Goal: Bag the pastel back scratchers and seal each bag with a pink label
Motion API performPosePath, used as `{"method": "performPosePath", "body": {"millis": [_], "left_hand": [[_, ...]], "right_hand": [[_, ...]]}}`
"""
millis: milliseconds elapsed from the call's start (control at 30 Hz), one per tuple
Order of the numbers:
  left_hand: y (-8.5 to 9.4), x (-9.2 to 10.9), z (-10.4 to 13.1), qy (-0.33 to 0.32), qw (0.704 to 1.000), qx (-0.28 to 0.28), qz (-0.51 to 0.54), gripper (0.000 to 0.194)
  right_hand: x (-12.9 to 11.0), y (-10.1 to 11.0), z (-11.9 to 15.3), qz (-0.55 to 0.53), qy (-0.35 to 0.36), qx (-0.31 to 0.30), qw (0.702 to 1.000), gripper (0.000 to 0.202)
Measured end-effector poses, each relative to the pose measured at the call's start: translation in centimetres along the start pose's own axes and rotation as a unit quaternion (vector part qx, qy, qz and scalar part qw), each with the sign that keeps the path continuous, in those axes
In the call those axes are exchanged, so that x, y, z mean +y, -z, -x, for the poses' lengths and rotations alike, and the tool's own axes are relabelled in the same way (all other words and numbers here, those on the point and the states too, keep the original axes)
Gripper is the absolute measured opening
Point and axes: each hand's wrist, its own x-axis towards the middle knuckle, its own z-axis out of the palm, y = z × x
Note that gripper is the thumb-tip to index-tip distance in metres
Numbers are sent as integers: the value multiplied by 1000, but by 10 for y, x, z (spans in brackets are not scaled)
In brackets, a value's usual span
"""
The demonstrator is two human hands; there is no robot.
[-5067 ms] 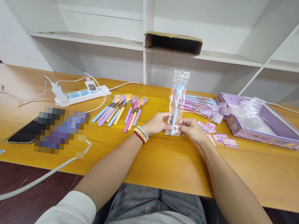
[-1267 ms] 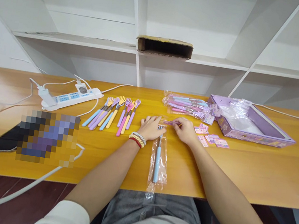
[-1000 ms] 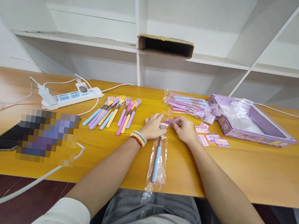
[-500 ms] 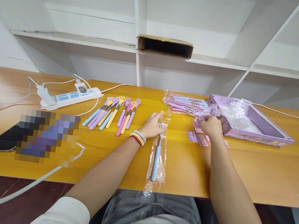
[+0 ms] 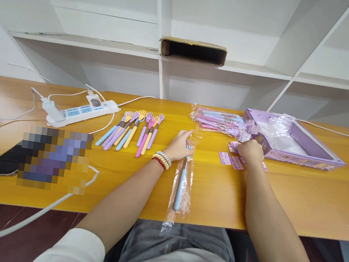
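Observation:
My left hand (image 5: 180, 146) is closed over the head end of a light blue back scratcher (image 5: 180, 189), which lies in a clear plastic bag (image 5: 187, 194) reaching past the table's front edge. The fingers hide most of its claw. My right hand (image 5: 251, 152) is curled down over small pink-purple printed cards (image 5: 237, 162) on the table. Its fingertips are hidden, so what they pinch does not show clearly. Just behind that hand lies a pile of bagged back scratchers (image 5: 217, 122) in pink, purple and blue.
Several unbagged back scratchers (image 5: 132, 135) lie in two groups on the left. A power strip (image 5: 82, 113) with plugs and white cables is beyond them, with a dark phone (image 5: 3, 158) nearer me. A purple open box (image 5: 304, 159) holding clear plastic stands right; a cardboard box (image 5: 193, 51) sits on the shelf.
My right hand has moved slightly right and down over the cards. The bagged blue back scratcher's handle end has swung a little left, while my left hand has stayed at its head.

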Motion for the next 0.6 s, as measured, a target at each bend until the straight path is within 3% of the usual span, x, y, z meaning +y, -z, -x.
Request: {"method": "performPosePath", "body": {"millis": [100, 233, 600], "left_hand": [[-1, 0, 1, 0, 1000, 6, 10, 73], [-1, 0, 1, -1, 1000, 7, 6, 75], [-1, -1, 1, -3, 1000, 7, 4, 74]], "right_hand": [[-4, 2, 1, 3, -32, -25, 999, 37], [-7, 3, 3, 25, -26, -64, 997, 46], [1, 1, -1, 16, -23, -55, 998, 39]]}}
